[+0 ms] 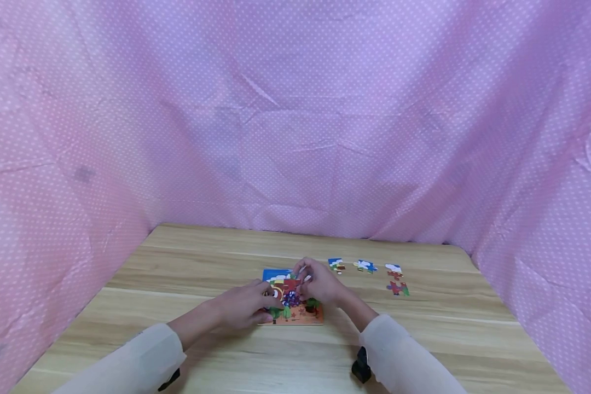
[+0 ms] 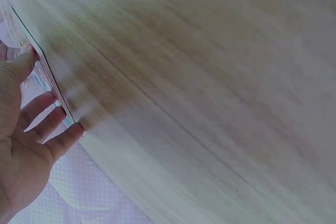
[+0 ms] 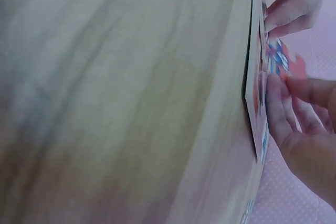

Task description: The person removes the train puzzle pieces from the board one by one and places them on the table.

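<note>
A partly assembled picture puzzle [image 1: 295, 317], with blue sky at the top and orange ground at the bottom, lies on the wooden table. My left hand [image 1: 243, 304] rests on its left side; in the left wrist view, that hand's spread fingers [image 2: 44, 124] touch the puzzle's edge. Over the upper right of the puzzle, my right hand [image 1: 320, 282] pinches a puzzle piece between thumb and fingers. The right wrist view shows this red and blue piece [image 3: 297, 67] tilted up off the board. My fingers hide part of the picture in the head view.
Several loose puzzle pieces lie to the right: a blue and yellow piece [image 1: 336, 265], a blue and white piece [image 1: 365, 266], a white and brown piece [image 1: 394, 271] and a red and green piece [image 1: 399, 288]. Pink dotted cloth [image 1: 295, 137] hangs around the table [image 1: 202, 246].
</note>
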The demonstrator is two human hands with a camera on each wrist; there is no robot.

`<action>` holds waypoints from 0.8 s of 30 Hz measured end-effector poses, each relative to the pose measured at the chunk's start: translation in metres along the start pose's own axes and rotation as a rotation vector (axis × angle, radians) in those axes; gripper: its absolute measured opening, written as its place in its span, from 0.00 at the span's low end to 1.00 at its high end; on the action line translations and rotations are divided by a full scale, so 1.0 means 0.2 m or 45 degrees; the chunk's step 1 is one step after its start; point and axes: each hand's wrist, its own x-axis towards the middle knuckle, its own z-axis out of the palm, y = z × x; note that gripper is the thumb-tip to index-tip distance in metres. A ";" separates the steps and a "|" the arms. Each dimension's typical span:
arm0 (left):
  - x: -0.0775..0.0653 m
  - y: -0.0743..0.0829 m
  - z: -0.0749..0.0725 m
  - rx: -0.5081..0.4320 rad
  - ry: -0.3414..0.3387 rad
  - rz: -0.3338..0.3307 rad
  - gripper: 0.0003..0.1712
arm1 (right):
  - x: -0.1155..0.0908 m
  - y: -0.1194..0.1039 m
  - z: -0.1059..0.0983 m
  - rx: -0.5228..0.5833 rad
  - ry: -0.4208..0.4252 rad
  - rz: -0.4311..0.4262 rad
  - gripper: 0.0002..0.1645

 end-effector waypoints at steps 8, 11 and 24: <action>0.00 0.01 -0.02 0.003 -0.016 -0.029 0.19 | 0.02 0.00 -0.08 0.206 0.109 0.090 0.22; -0.01 0.01 -0.02 0.004 -0.008 -0.025 0.19 | 0.01 0.01 -0.11 0.205 0.116 0.109 0.22; 0.00 0.01 0.00 0.005 -0.006 -0.018 0.19 | -0.05 0.03 -0.23 0.171 0.211 0.107 0.23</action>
